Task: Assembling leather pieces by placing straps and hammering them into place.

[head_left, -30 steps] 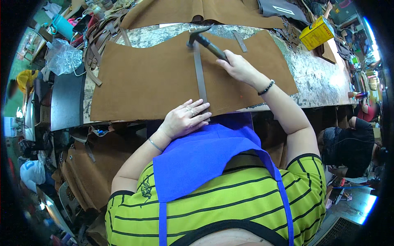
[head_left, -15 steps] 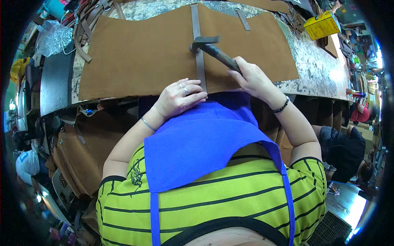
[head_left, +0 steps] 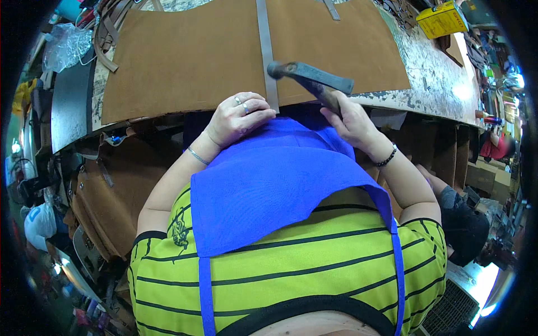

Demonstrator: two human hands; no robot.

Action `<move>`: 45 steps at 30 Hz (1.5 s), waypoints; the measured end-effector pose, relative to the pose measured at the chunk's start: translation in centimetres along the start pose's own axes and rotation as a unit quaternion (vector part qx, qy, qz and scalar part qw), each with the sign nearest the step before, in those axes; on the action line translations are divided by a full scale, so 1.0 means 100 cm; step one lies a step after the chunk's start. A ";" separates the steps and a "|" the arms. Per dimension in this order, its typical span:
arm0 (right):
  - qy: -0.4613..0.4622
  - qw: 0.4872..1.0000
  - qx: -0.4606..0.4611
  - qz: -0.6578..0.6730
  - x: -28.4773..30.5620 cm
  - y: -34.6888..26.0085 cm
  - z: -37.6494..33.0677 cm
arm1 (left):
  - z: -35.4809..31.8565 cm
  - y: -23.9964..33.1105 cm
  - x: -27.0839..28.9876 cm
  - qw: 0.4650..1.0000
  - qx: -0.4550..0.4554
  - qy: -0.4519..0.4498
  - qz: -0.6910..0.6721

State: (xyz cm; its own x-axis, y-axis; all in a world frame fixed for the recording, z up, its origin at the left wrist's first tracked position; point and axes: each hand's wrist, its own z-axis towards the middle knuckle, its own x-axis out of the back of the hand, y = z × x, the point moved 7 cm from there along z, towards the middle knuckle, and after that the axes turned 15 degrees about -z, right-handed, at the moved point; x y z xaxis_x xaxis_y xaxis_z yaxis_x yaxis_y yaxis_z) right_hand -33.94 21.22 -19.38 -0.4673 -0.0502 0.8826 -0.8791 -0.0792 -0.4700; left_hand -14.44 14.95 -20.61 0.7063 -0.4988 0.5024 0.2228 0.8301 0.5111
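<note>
A hammer [head_left: 324, 77] is gripped by its handle in my right hand [head_left: 354, 120], its dark metal head raised over the near edge of a large brown leather panel [head_left: 185, 61]. Down the panel runs a narrow grey-brown strap [head_left: 264, 39], and the hammer's round face overlaps it in the picture. My left hand [head_left: 238, 116], with rings on its fingers, is closed at the panel's near edge. Its fingertips touch the strap's near end, and its thumb is hidden. A second short strap [head_left: 332, 10] lies at the panel's far side.
The panel lies on a worn worktable [head_left: 443, 98]. A yellow can [head_left: 443, 20] stands at the far right, a clear plastic bag [head_left: 66, 47] at the far left. Brown leather pieces [head_left: 120, 185] hang below the table on the left. Another person [head_left: 468, 224] is low at the right.
The hammer has moved off the strap, nearer to me and to the right, and its head has turned. My left hand stays by the strap's near end. The view has shifted slightly.
</note>
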 end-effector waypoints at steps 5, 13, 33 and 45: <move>-0.015 0.998 0.011 -0.066 0.002 -0.002 -0.005 | -0.001 -0.005 -0.002 1.000 0.005 -0.006 0.003; 0.067 0.984 -0.048 -0.155 0.050 0.044 -0.002 | -0.007 -0.023 0.084 0.970 0.135 0.051 0.197; 0.145 0.867 -0.359 -0.314 0.097 0.209 0.025 | -0.104 -0.096 0.248 0.687 0.570 0.156 0.422; 0.260 0.892 -0.232 -0.287 0.101 0.215 0.027 | -0.015 -0.036 0.207 0.863 0.318 0.274 0.281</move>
State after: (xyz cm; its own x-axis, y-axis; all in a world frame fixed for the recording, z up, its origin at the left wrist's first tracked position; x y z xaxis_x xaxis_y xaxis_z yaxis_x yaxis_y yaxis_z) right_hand -57.26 16.30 -20.59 0.1979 0.3444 0.9177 -0.8750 0.4841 0.0071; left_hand 0.33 2.03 -13.08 0.8337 0.2751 0.4787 -0.5486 0.5114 0.6615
